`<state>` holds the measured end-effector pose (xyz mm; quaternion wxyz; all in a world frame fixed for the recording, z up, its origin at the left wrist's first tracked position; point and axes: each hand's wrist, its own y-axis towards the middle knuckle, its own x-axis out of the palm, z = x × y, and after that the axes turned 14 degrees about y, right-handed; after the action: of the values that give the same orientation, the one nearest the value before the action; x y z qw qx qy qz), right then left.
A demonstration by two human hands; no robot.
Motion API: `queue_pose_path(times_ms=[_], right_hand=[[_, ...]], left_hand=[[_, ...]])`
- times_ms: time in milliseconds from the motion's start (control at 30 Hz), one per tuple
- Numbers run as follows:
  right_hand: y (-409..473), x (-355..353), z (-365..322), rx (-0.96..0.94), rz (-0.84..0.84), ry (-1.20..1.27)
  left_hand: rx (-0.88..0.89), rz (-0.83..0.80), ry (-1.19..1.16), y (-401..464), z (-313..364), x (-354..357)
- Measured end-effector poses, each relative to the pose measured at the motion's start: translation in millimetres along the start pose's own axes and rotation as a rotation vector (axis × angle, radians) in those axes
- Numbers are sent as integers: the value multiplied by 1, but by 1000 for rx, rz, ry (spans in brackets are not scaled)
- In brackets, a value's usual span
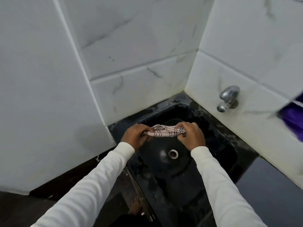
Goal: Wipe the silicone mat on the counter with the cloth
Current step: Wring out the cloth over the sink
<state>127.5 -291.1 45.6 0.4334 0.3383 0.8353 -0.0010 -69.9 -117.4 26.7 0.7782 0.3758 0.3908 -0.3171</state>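
Step now: I think I am wringing the cloth (pixel 165 131) over the sink (pixel 213 145), to get it ready for wiping.
Left hand (pixel 136 134): in the middle of the frame, its fingers curled tight round the left end of the cloth.
Right hand (pixel 191 134): just to the right, its fingers curled tight round the other end.
Cloth: pink with dark lines, bunched into a short roll between my two hands, held above the black sink, up from the drain (pixel 173 154).
Mat: I cannot see the silicone mat here, so no wiping is going on in this view.
Tap (pixel 228 98): on the tiled wall at the right of the frame. I see no water coming out.
How to do it well: I would turn my hands opposite ways and squeeze hard. I would keep the roll over the sink so drips fall in, not on the worktop (pixel 270 185). A damp cloth wipes better than a dripping one.
Watch out: if I let one end slip, the cloth may drop into the sink.
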Motion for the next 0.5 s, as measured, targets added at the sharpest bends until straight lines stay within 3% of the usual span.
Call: queue_pose_path(times_ms=[133,300,500], right_hand=[[75,48,-13,-71,-68,-12],[144,99,-19,-127,-120,-7],[188,154,2,-100,-274,1]], left_hand=[[-6,23,62,35,-65,-8],[60,50,310,58,-112,-2],[123,-128,555,66,-140,32]])
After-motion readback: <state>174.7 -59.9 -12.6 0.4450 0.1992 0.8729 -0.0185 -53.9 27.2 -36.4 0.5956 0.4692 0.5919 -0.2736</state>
